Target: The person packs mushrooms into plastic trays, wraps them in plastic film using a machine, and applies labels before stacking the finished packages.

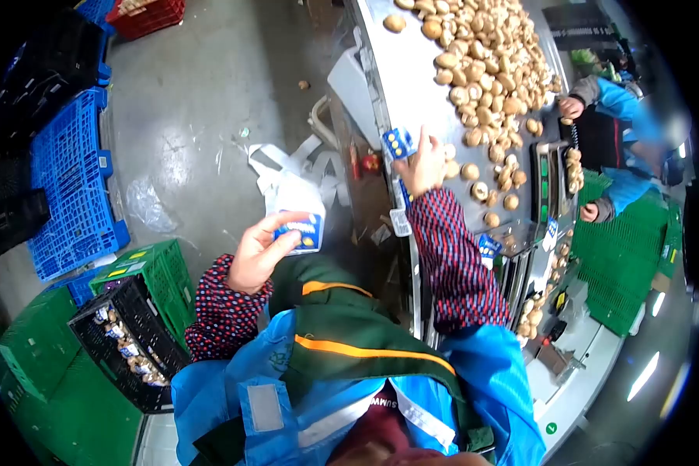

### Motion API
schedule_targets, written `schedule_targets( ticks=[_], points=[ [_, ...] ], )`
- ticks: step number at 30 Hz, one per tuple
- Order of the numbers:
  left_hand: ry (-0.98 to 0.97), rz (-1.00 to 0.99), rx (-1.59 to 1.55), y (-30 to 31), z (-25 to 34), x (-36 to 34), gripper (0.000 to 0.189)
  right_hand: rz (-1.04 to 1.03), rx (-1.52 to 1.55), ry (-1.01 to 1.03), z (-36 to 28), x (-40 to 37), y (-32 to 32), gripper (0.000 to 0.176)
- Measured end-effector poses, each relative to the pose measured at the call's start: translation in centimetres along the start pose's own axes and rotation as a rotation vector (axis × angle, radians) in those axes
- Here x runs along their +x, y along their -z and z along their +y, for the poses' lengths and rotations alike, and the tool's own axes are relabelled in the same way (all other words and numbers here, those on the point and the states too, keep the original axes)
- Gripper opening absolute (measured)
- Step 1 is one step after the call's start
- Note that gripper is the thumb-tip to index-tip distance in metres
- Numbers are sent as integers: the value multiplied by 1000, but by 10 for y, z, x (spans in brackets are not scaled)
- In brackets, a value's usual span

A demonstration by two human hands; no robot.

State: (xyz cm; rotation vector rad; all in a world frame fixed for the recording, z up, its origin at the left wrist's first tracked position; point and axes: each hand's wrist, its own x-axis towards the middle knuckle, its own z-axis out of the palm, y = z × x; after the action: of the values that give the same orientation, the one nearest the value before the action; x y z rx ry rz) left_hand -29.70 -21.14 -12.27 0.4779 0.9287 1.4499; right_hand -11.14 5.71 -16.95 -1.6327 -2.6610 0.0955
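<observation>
My left hand point(260, 252) is closed on a small blue mushroom box point(299, 233) with white print and yellow pictures, held low over the floor near my legs. At the near edge of the sorting table point(396, 58), my right hand point(425, 167) has its thumb and fingers at the lower right corner of another blue mushroom box point(397, 144). Its index finger points up the table. Loose brown mushrooms point(470, 171) lie just right of that hand, and a large heap of mushrooms point(493, 66) covers the table beyond.
Across the table is a co-worker, whose hand point(572, 107) is by the mushrooms. White straps point(291, 167) and a plastic bag point(147, 203) lie on the floor. A blue pallet point(74, 179), green crates point(159, 268) and a black crate point(124, 349) holding packed mushrooms stand left.
</observation>
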Motion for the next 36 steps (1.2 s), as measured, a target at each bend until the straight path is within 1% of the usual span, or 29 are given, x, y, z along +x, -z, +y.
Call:
schedule_targets(
  ticks=[1, 2, 3, 4, 5, 6, 7, 9, 10, 11, 13, 15, 16, 18, 19, 21, 23, 24, 25, 26, 27, 28, 29, 30, 31, 33, 34, 35, 36],
  points=[
    [-34, -16, 61, 2, -8, 7, 40, 87, 45, 68, 5, -11, 7, 99],
    [-18, 9, 131, -12, 4, 16, 36, 156, 200, 113, -4, -21, 31, 95],
    [-27, 15, -18, -27, 13, 24, 35, 61, 492, 160, -13, -31, 57, 82],
    [-81, 2, -21, -38, 14, 33, 36, -218, 890, 81, -20, -46, 79, 70],
    [-123, -15, -16, -43, 16, 38, 36, -507, 1132, 70, -40, -56, 115, 61],
    [-2, -85, 44, -44, 23, 42, 33, -596, 994, 282, -51, -64, 141, 59],
    [-39, -88, 182, -49, 25, 46, 20, -559, 884, 460, -65, -68, 160, 51],
    [-77, -75, 320, -62, 36, 47, 13, -601, 615, 541, -71, -68, 172, 36],
    [-89, -66, 386, -65, 41, 46, 19, -515, 656, 541, -72, -69, 172, 20],
    [-15, -79, 547, -60, 39, 46, 24, -449, 766, 519, -69, -68, 171, 13],
    [60, -127, 493, -42, -8, 41, 26, -204, 662, 443, -64, -48, 175, 8],
    [125, 4, 389, -33, -25, 28, 26, -296, 863, 214, -46, -16, 157, 8],
    [105, 94, 368, -29, -26, 29, 25, -371, 943, 172, -50, -14, 158, 10],
    [53, 275, 334, -26, -12, 38, 23, -530, 943, 364, -78, -37, 149, 22],
    [72, 264, 215, -25, 1, 45, 20, -629, 922, 438, -95, -53, 147, 27],
    [-40, 132, 74, -24, 8, 57, 15, -553, 873, 341, -101, -71, 125, 34],
    [-30, -35, -119, -31, 4, 59, 17, -481, 1007, 159, -88, -70, 120, 27],
    [20, -125, -148, -33, 9, 58, 21, -501, 980, 147, -82, -70, 127, 25],
    [94, -141, -131, -35, 12, 57, 18, -511, 954, 135, -78, -70, 135, 24],
    [77, -148, -72, -38, 10, 58, 17, -500, 856, 251, -73, -71, 137, 26],
    [58, -153, -16, -41, 8, 58, 15, -478, 665, 422, -74, -67, 145, 26],
    [-18, -121, 149, -45, 7, 58, 14, -448, 658, 440, -75, -69, 147, 25],
    [5, -45, 326, -46, 11, 55, 14, -419, 651, 459, -77, -71, 148, 24],
    [47, -30, 383, -43, 9, 55, 17, -434, 636, 419, -78, -72, 149, 17],
    [91, -12, 439, -39, 6, 53, 20, -420, 608, 513, -78, -70, 148, 15],
    [72, -20, 385, -41, -3, 50, 24, -389, 552, 698, -75, -55, 144, 12],
    [17, -33, 518, -31, -37, 47, 26, -325, 647, 490, -69, -44, 136, 9],
    [262, -54, 636, -20, -56, 41, 27, -315, 735, 224, -64, -20, 131, 11],
    [229, 11, 332, -15, -69, 30, 26, -177, 747, 261, -55, 15, 122, 16]
  ],
)
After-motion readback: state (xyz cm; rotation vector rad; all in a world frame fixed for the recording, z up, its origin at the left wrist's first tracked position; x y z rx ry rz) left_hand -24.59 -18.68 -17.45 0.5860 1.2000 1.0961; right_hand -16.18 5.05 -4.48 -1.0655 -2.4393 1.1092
